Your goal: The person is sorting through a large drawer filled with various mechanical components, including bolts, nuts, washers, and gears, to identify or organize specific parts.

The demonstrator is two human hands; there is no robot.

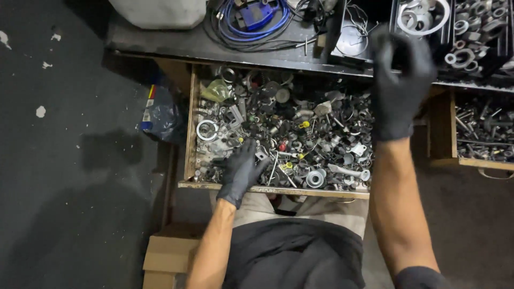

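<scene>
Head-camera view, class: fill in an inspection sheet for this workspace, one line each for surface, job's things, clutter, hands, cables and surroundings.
Surface: dark workbench top above an open wooden drawer.
Job's things: mixed metal hardware fills the drawer: washers, rings, nuts, brackets, a few yellow and red bits.
Clutter: black compartment tray of rings and nuts on the bench; a second drawer of bolts at the right.
Hands: left hand, in a black glove, rests spread on the hardware; right hand, gloved too, is raised near the tray, whether it holds anything cannot be told.
Cables: blue and black cable coil on the bench.
Surroundings: dark floor, cardboard box, plastic bag.
</scene>
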